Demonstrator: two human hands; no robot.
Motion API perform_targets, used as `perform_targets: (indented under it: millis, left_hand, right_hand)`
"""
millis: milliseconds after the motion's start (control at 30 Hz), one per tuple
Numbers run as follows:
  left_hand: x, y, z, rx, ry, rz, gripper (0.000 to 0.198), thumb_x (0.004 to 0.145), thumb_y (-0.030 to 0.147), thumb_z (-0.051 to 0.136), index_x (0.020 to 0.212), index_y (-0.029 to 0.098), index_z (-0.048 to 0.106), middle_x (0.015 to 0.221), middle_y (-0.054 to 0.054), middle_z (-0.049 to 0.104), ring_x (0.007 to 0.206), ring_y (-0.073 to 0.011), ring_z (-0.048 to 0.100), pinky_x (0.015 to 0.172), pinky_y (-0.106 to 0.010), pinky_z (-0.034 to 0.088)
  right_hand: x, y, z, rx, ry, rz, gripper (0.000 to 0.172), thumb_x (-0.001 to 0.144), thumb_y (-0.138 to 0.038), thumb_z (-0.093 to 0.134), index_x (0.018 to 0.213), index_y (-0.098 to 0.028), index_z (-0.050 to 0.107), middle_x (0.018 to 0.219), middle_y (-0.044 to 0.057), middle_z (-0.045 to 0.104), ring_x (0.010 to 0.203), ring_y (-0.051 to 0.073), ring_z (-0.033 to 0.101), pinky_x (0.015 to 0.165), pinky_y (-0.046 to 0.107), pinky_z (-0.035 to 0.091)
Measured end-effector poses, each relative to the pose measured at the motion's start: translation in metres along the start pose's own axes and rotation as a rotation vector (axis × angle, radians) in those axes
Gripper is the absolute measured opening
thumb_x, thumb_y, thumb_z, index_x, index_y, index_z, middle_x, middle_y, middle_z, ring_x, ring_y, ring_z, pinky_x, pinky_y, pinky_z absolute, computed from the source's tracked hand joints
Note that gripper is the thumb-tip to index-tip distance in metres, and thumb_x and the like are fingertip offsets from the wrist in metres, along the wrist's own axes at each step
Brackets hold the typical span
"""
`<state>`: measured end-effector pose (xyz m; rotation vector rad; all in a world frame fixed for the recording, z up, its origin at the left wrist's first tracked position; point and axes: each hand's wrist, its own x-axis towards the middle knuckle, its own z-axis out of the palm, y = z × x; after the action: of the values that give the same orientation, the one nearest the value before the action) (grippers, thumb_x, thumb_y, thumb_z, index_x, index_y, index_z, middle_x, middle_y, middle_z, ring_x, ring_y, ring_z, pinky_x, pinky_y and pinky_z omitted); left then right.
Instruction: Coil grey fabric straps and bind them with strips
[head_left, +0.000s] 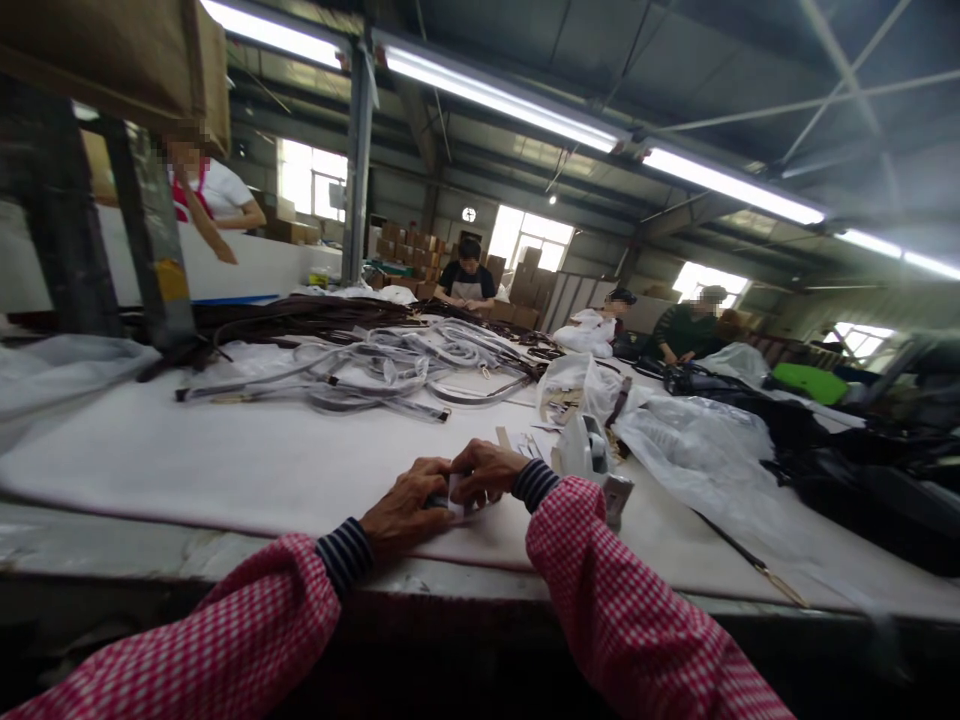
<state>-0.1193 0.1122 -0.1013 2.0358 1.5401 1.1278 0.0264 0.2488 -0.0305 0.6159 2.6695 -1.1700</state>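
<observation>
A small white paper tag (455,497) is being pinched between the left hand (403,510) and the right hand (487,472), near the front edge of the padded white table (187,450). Its long axis cannot be made out, as most of it is being hidden by the fingers. Both hands are being kept closed and curled inward, with the fingertips meeting around the tag. A dark object (435,500) is being held against it, apparently nearer the left hand, though this is hard to tell. The right hand is being held slightly farther up the table. Farther up the table, a tangle of grey straps (360,375) is lying, while a white plastic gadget (589,448) is sitting just beyond the right hand.
</observation>
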Motion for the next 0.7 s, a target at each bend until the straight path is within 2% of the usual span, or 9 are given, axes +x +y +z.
perform_targets:
  millis: [100, 200, 367, 433, 533, 600, 667, 700]
  left_hand:
    - [0.001, -0.001, 0.001, 0.026, 0.0, -0.013, 0.026, 0.083, 0.033, 0.07, 0.105, 0.023, 0.077, 0.133, -0.009, 0.061, 0.129, -0.032, 0.047, 0.113, -0.043, 0.038]
    - [0.001, -0.003, 0.003, 0.058, 0.0, -0.022, 0.03, 0.083, 0.036, 0.071, 0.11, 0.023, 0.076, 0.132, -0.009, 0.061, 0.128, -0.0324, 0.047, 0.112, -0.045, 0.038]
    - [0.002, 0.003, 0.004, 0.089, 0.007, -0.023, 0.025, 0.087, 0.037, 0.064, 0.103, 0.022, 0.076, 0.123, -0.008, 0.065, 0.123, -0.0307, 0.048, 0.109, -0.043, 0.039]
    - [0.004, 0.009, 0.003, 0.091, 0.002, -0.009, 0.023, 0.087, 0.037, 0.063, 0.101, 0.024, 0.076, 0.116, -0.007, 0.067, 0.119, -0.0301, 0.05, 0.106, -0.042, 0.04]
    - [0.003, 0.013, 0.002, 0.081, -0.012, 0.011, 0.028, 0.089, 0.039, 0.061, 0.11, 0.028, 0.076, 0.109, -0.005, 0.069, 0.114, -0.0306, 0.054, 0.102, -0.043, 0.043]
    - [0.001, 0.002, 0.004, 0.053, -0.01, -0.019, 0.031, 0.087, 0.043, 0.064, 0.115, 0.033, 0.075, 0.11, -0.004, 0.07, 0.116, -0.031, 0.054, 0.105, -0.042, 0.044]
    - [0.002, -0.022, 0.009, 0.017, 0.032, -0.025, 0.032, 0.086, 0.046, 0.067, 0.117, 0.042, 0.074, 0.123, 0.001, 0.069, 0.122, -0.0321, 0.054, 0.109, -0.043, 0.044]
    - [0.004, -0.036, 0.013, -0.015, 0.076, -0.014, 0.029, 0.084, 0.049, 0.067, 0.112, 0.047, 0.074, 0.124, 0.004, 0.07, 0.121, -0.0327, 0.056, 0.108, -0.045, 0.046]
  right_hand:
    - [0.0, -0.002, 0.0, -0.107, 0.012, -0.019, 0.006, 0.08, -0.014, 0.069, 0.084, -0.012, 0.073, 0.06, -0.001, 0.065, 0.051, 0.01, 0.062, 0.051, 0.017, 0.047]
    - [-0.006, -0.006, 0.005, -0.265, 0.091, -0.079, 0.008, 0.081, -0.012, 0.069, 0.086, -0.014, 0.075, 0.064, 0.0, 0.068, 0.058, 0.011, 0.065, 0.057, 0.018, 0.046]
    - [-0.019, -0.008, 0.025, -0.556, 0.29, -0.175, 0.01, 0.089, -0.015, 0.065, 0.088, -0.014, 0.075, 0.087, 0.011, 0.075, 0.088, 0.022, 0.071, 0.076, 0.028, 0.047]
    - [-0.024, -0.007, 0.033, -0.647, 0.328, -0.198, 0.014, 0.093, -0.017, 0.061, 0.093, -0.015, 0.075, 0.095, 0.013, 0.075, 0.092, 0.024, 0.071, 0.078, 0.03, 0.047]
    - [-0.029, -0.006, 0.04, -0.756, 0.349, -0.214, 0.018, 0.095, -0.025, 0.059, 0.108, -0.023, 0.073, 0.101, 0.009, 0.075, 0.09, 0.023, 0.071, 0.073, 0.029, 0.047]
    - [-0.03, -0.005, 0.041, -0.824, 0.354, -0.215, 0.021, 0.096, -0.034, 0.06, 0.113, -0.029, 0.071, 0.102, 0.005, 0.076, 0.087, 0.022, 0.072, 0.067, 0.028, 0.047]
    - [-0.029, -0.002, 0.041, -0.904, 0.352, -0.251, 0.026, 0.098, -0.042, 0.057, 0.119, -0.031, 0.067, 0.102, 0.003, 0.076, 0.085, 0.023, 0.073, 0.061, 0.028, 0.046]
    - [-0.029, 0.0, 0.042, -0.919, 0.361, -0.266, 0.028, 0.099, -0.043, 0.055, 0.123, -0.033, 0.065, 0.103, 0.001, 0.076, 0.085, 0.023, 0.073, 0.058, 0.028, 0.046]
